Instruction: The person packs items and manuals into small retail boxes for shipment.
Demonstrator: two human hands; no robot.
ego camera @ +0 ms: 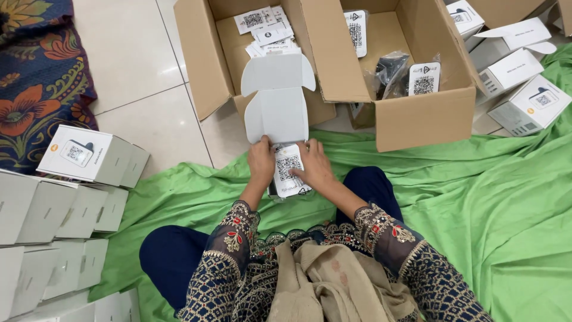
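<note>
I sit cross-legged on a green cloth [488, 197]. In front of me stands a small white carton [277, 113] with its lid flap raised and open. My left hand [261, 162] grips the carton's near left edge. My right hand [311, 167] presses a white card with a square black code pattern [288, 168] at the carton's near side. The carton's inside is mostly hidden by the card and my hands.
Two open brown cardboard boxes stand beyond: the left one [205, 65] holds several white cards, the right one [417, 113] holds bagged dark items and cards. White cartons are stacked at left [83, 155] and lie at upper right [530, 104]. A floral rug [36, 89] covers the tiled floor.
</note>
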